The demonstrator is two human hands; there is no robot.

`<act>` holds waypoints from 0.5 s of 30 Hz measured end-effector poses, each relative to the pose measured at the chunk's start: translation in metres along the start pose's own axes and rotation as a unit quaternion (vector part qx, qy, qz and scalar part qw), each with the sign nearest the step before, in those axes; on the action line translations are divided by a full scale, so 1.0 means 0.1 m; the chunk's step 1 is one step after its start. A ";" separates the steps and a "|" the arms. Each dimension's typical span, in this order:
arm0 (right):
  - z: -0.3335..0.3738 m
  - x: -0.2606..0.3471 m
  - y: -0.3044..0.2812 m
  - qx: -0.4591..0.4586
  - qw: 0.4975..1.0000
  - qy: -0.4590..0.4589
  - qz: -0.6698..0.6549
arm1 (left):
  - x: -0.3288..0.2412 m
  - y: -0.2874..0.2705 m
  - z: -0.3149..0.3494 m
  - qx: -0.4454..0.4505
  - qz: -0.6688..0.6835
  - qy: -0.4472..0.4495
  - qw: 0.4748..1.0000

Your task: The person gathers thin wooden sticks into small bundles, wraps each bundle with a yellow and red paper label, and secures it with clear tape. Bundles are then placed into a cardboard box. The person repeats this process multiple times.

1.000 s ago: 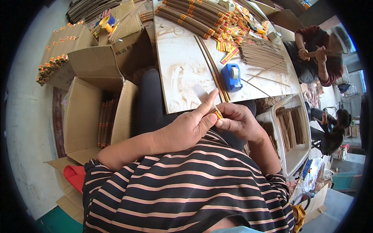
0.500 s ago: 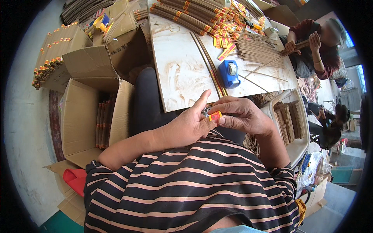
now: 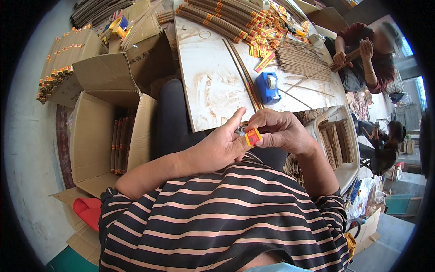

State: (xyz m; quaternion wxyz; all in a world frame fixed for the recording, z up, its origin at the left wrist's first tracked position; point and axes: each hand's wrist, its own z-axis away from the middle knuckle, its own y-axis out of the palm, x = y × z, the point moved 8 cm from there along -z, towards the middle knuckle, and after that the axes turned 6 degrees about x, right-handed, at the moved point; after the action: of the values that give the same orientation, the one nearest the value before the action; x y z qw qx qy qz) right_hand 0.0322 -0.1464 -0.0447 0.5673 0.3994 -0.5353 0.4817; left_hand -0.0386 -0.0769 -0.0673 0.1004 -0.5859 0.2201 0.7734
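Red-and-yellow label (image 3: 253, 137) is pinched in curled right hand (image 3: 284, 133), apparently steadied by thumb of left hand (image 3: 221, 144), forefinger spread, its hidden grip unclear.

White, brown-smeared rectangular tabletop (image 3: 204, 59): bright, evenly lit, its straight edges slightly bowed.
Blue-white window strips (image 3: 421, 90), far right of the tabletop: washed-out glare, apparently a daylight source.
Open brown cardboard box (image 3: 93, 136), left of the tabletop: deep shadow inside.
Small yellow-and-red paper band (image 3: 253, 137), in front of the tabletop: vivid colour, fine detail soft.
Picture rim, all around the tabletop: black, rounded, bending strongest.
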 end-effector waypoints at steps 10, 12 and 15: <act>0.10 -0.01 -0.09 -0.187 0.982 0.009 0.023 | 0.00 -0.07 0.01 -0.030 0.048 0.006 0.998; 0.17 0.20 -0.09 -0.252 0.936 -0.052 0.240 | 0.01 -0.10 0.02 -0.050 0.057 0.013 0.997; 0.23 0.38 0.01 -0.299 0.862 -0.101 0.398 | 0.06 -0.14 0.04 -0.059 0.063 -0.002 0.996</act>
State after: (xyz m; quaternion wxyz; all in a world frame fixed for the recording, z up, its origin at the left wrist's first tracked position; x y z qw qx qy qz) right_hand 0.0252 -0.1638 -0.0044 0.3629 0.0101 -0.8212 0.4402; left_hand -0.0382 -0.0630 -0.0750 0.0169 -0.5743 0.2106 0.7909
